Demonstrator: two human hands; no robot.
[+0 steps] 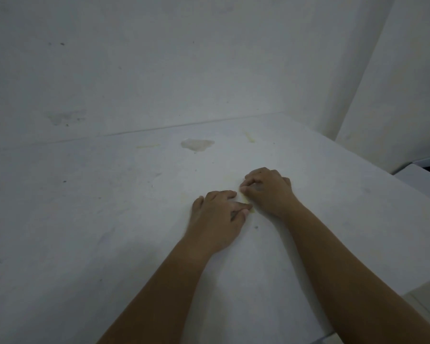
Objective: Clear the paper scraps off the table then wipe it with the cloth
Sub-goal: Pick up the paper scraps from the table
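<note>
Both hands (243, 207) palm-down — fingers (248, 183) seemingly curled

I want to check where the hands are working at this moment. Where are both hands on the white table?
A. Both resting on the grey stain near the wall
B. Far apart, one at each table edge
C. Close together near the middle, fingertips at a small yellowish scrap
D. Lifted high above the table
C: the left hand and the right hand lie close together on the table, fingertips meeting at a small yellowish scrap; the grey stain lies farther away.
</note>
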